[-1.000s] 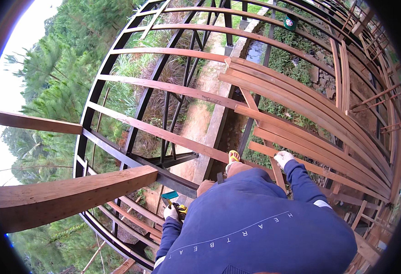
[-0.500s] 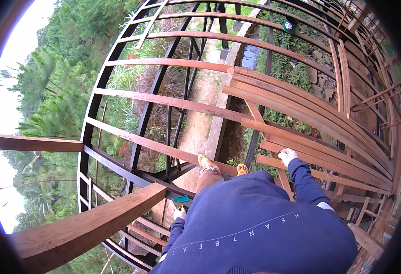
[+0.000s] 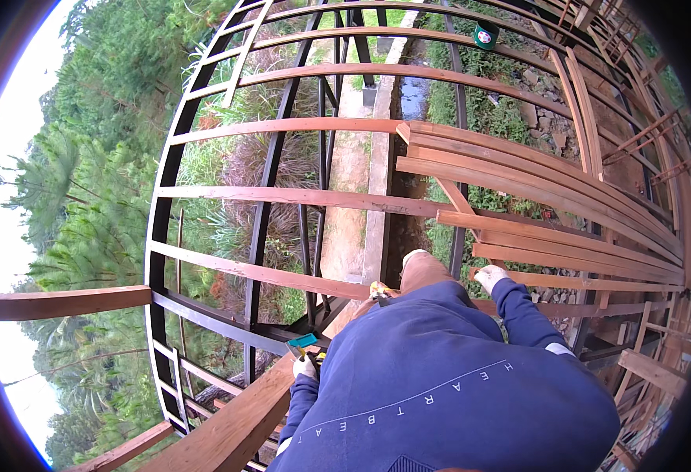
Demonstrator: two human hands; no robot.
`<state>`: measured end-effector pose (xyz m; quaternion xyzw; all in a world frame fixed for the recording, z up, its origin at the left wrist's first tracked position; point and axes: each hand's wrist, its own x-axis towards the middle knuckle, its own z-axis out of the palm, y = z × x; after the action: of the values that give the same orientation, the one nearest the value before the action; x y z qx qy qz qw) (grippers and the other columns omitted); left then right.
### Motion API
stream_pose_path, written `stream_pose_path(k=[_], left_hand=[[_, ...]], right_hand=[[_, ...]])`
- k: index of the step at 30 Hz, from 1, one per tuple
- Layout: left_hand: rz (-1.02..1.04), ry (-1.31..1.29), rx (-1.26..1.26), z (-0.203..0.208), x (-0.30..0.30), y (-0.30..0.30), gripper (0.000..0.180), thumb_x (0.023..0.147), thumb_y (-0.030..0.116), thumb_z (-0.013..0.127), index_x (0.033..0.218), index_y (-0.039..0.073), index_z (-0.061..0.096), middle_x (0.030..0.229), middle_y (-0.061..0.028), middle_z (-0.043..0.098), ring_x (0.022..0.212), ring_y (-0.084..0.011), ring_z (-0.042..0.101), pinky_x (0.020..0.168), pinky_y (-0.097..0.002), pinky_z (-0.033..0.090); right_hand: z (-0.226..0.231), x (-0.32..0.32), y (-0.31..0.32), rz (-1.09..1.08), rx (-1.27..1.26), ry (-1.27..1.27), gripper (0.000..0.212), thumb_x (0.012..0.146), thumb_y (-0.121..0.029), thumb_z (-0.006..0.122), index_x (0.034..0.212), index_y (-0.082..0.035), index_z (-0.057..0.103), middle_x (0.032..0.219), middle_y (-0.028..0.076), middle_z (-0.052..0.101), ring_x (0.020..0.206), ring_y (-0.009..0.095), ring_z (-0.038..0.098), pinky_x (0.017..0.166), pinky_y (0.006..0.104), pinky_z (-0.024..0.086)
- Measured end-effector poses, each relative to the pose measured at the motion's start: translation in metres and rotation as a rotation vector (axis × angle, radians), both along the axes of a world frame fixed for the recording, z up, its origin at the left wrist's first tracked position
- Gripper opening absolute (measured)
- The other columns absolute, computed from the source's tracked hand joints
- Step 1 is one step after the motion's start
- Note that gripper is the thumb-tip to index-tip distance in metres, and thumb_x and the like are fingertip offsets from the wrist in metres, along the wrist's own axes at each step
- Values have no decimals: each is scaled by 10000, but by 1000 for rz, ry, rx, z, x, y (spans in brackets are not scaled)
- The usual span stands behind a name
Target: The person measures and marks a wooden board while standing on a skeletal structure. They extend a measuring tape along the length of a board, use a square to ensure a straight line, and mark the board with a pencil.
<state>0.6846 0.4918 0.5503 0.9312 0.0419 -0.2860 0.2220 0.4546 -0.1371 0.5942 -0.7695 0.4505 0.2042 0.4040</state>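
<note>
My left hand (image 3: 305, 366), in a pale glove, is closed on a small tool (image 3: 303, 341) with a teal block and a grey metal piece. A yellow and black item (image 3: 319, 359) shows beside that hand, partly hidden by my sweater. My right hand (image 3: 489, 277), also pale-gloved, has curled fingers and rests at the near end of a wooden plank (image 3: 581, 281). A tiny dark bit shows at its fingertips; what it is I cannot tell. My sandalled foot (image 3: 380, 292) is by a reddish beam (image 3: 283, 277).
Long loose planks (image 3: 518, 177) lie across the frame on the right. Black steel beams (image 3: 269, 189) and spaced wooden joists (image 3: 298, 196) leave open gaps, with ground and a water channel (image 3: 414, 102) far below. A thick timber (image 3: 235, 417) juts in at lower left. A green bucket (image 3: 485, 35) hangs far off.
My view has shifted, so the frame sits lower in it. One knee has come forward, and one foot is no longer visible. My right hand is now closer to the plank's end.
</note>
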Motion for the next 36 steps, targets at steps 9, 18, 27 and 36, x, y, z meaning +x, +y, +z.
stream_pose_path(k=[9, 18, 27, 36], left_hand=[[-61, 40, 143, -37, 108, -15, 371, 882, 379, 536, 886, 54, 714, 843, -176, 694, 832, -352, 656, 749, -418, 494], [-102, 78, 4, -23, 313, -156, 304, 906, 290, 535, 952, 43, 706, 855, -125, 705, 792, -265, 661, 747, -369, 500], [-417, -115, 102, 59, 542, -416, 267, 913, 245, 552, 974, 27, 692, 866, -173, 696, 774, -300, 672, 722, -375, 516], [-425, 272, -511, 146, 608, -686, 305, 909, 250, 573, 988, -34, 652, 859, -120, 659, 712, -225, 649, 668, -343, 548]], right_hand=[[-44, -12, -7, -107, 24, 210, 382, 859, -378, 512, 936, -48, 690, 833, 159, 678, 744, 285, 647, 684, 403, 502], [-111, 24, -45, -315, 78, 204, 332, 842, -342, 542, 914, -47, 676, 785, 149, 664, 731, 280, 639, 700, 399, 486], [-63, 148, -119, -1069, 290, -76, 186, 808, -254, 624, 872, -82, 594, 677, 48, 575, 512, 160, 552, 448, 325, 438], [-136, 154, -123, -1204, 33, -357, 213, 813, -277, 655, 932, -114, 585, 686, 26, 574, 519, 152, 544, 443, 317, 432]])
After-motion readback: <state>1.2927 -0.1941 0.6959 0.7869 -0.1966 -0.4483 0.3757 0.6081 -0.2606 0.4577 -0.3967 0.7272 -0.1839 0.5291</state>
